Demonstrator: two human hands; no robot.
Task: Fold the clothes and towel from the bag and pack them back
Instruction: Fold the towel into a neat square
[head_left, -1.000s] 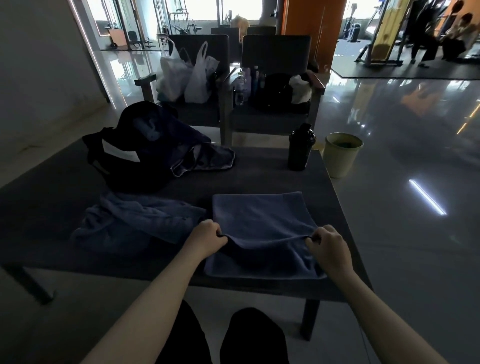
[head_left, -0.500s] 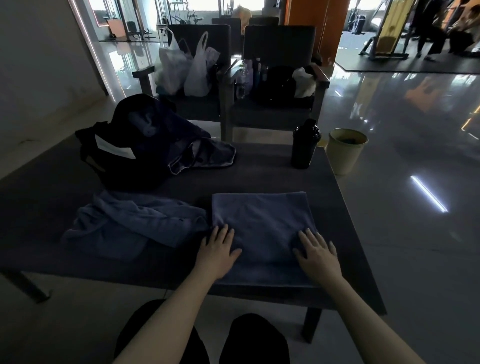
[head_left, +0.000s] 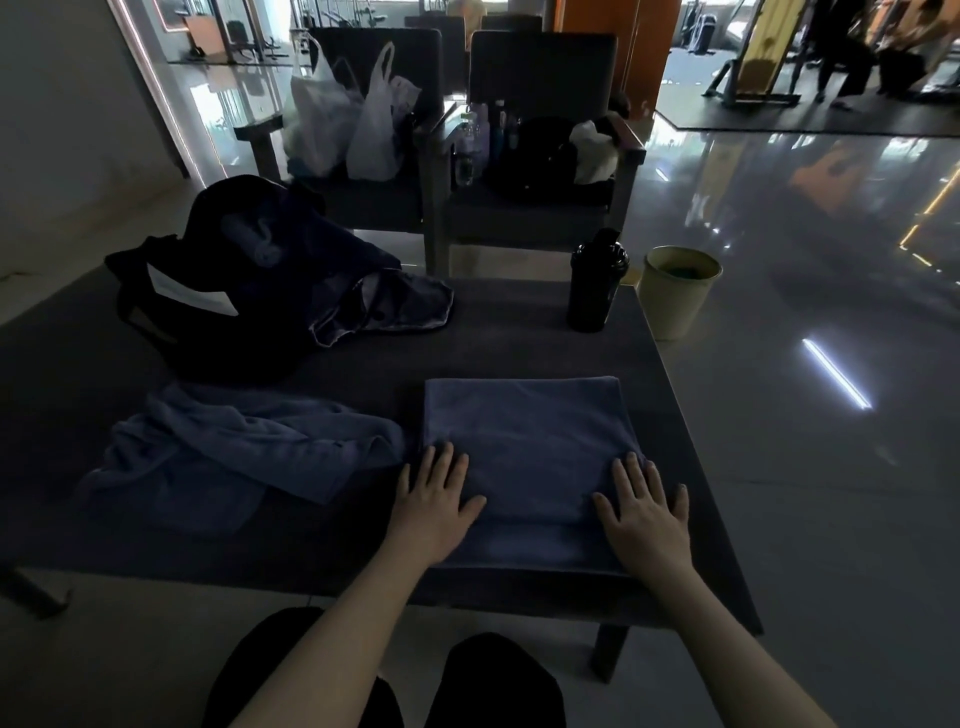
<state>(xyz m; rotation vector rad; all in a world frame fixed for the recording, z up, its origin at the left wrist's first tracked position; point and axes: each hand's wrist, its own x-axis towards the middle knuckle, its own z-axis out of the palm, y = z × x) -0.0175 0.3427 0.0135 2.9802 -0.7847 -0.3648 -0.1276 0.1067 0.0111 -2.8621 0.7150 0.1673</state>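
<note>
Left hand (head_left: 434, 499) and right hand (head_left: 647, 512) lie flat with fingers spread, pressing the near corners of the folded towel (head_left: 524, 431); neither grips anything. The towel sits at the near edge of the counter (head_left: 519, 343). An unfolded garment (head_left: 234, 457) lies just left of the towel, and the bag (head_left: 234, 291) stands beyond it, leftward. Recommended: smooth outward and square the layers before folding again.

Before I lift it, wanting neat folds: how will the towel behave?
Probably floppy: the towel lies in soft layers under the left hand and right hand, so it may sag open. Its matte cloth likely drags, not slides.
</note>
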